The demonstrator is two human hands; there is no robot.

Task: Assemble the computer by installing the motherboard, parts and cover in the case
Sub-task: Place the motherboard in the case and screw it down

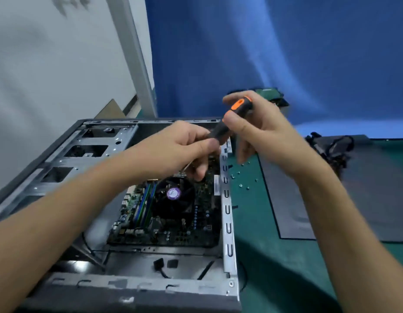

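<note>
An open grey computer case (227, 222) lies on its side on the green mat. The motherboard (173, 231) sits inside it, with a black CPU fan (173, 197) bearing a purple sticker. My right hand (259, 132) grips the orange-and-black handle of a screwdriver (232, 120) above the case's far right corner. My left hand (184, 147) pinches the lower end of the handle, where the metal shaft slants down toward the board behind the fan. The screwdriver tip is hidden by my left fingers.
Several small screws (241, 175) lie scattered on the green mat (275, 267) right of the case. A dark grey side panel (354, 199) lies further right, with a bundle of black cables (331, 147) at its far edge. A green part (273, 93) sits behind my right hand.
</note>
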